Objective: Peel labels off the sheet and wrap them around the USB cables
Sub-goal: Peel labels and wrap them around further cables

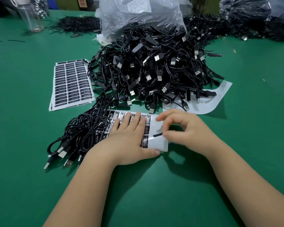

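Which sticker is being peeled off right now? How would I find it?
Start at the big cable pile on the green table, then drop to the label sheet under the left hand. The label is pinched by the right hand; unlike its flat neighbours, it curls up off the backing.

A clear plastic bottle (30, 17) stands near a crinkled plastic bag (138, 15) on the green table (154, 194).
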